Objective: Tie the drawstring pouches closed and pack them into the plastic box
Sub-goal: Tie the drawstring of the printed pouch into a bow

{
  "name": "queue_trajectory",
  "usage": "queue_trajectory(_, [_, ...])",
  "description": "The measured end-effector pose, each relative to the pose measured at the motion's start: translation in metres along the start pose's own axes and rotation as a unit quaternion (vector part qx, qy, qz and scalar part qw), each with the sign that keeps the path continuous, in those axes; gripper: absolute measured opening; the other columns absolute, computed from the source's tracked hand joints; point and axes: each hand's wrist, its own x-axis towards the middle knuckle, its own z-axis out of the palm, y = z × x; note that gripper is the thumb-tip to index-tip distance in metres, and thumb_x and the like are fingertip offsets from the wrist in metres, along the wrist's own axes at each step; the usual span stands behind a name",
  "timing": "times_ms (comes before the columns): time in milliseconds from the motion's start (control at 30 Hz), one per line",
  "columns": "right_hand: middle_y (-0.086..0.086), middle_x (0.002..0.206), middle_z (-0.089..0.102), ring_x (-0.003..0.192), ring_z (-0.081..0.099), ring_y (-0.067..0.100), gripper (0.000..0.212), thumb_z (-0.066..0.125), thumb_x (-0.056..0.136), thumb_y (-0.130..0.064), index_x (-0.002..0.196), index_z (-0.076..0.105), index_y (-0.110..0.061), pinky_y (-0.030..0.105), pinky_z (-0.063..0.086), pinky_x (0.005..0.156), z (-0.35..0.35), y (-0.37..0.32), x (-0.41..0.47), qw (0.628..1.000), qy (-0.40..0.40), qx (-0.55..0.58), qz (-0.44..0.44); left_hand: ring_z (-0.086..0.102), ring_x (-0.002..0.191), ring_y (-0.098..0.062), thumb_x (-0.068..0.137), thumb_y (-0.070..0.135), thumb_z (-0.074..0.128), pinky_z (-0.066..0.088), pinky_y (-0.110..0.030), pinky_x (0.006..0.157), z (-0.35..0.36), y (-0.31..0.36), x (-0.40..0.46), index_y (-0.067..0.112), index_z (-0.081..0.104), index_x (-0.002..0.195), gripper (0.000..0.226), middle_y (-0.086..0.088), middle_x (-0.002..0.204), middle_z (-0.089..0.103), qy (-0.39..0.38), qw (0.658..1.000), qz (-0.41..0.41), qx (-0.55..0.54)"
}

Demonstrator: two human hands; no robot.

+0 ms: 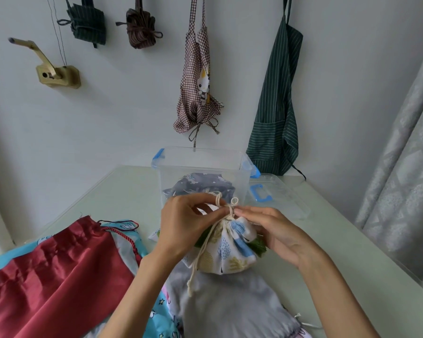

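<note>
Near the middle of the table (340,252), both hands work a white printed drawstring pouch (230,247). The left hand (183,225) and right hand (271,230) each pinch its cream cord (226,207) at the gathered neck. Just beyond stands the clear plastic box (203,167), a grey pouch (200,184) inside

Both hands (226,228) pinch printed pouch's (230,247) cord (226,206).

Soft even daylight, faint shadows, wide-angle bending at edges, slightly soft.
</note>
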Motion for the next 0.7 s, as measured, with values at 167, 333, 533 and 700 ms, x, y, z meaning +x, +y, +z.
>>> queue_trajectory(167, [-0.005,0.084,0.075,0.078,0.067,0.001,0.011,0.069,0.08,-0.014,0.084,0.075,-0.022,0.013,0.05,0.074,0.003,0.002,0.002,0.998,0.037,-0.026,-0.036,0.064,0.058,-0.002,0.065,0.042,0.081,0.055,-0.036,0.06,0.0,-0.003,0.0,0.044,0.071,0.065,0.009,0.012,0.061,0.07,0.001,0.999,-0.023,0.024])
queue_trajectory(333, [-0.013,0.074,0.066,0.072,0.061,-0.002,0.015,0.063,0.088,-0.02,0.076,0.064,-0.029,0.008,0.044,0.065,0.009,0.0,0.001,0.943,0.16,-0.211,-0.203,0.07,0.073,-0.003,0.071,0.044,0.077,0.057,-0.042,0.071,-0.001,-0.007,0.005,0.042,0.075,0.075,0.005,0.014,0.073,0.074,-0.045,0.997,-0.061,-0.027])
queue_trajectory(533, [-0.011,0.086,0.047,0.079,0.043,0.01,0.01,0.038,0.094,-0.022,0.087,0.045,-0.025,0.025,0.025,0.074,0.007,0.011,0.009,0.721,0.279,-0.516,-0.37,0.067,0.068,0.0,0.079,0.03,0.072,0.048,-0.014,0.056,-0.019,0.001,0.014,0.025,0.077,0.084,0.009,0.009,0.075,0.075,-0.063,0.989,-0.102,-0.088])
queue_trajectory(700, [-0.015,0.085,0.051,0.081,0.043,0.01,0.017,0.039,0.092,-0.029,0.087,0.055,-0.028,0.024,0.027,0.072,-0.006,0.024,0.013,0.719,0.257,-0.566,-0.311,0.068,0.068,0.002,0.078,0.033,0.074,0.045,-0.013,0.059,-0.031,-0.011,0.017,0.025,0.079,0.078,0.01,0.009,0.071,0.075,-0.049,0.989,-0.141,-0.009])
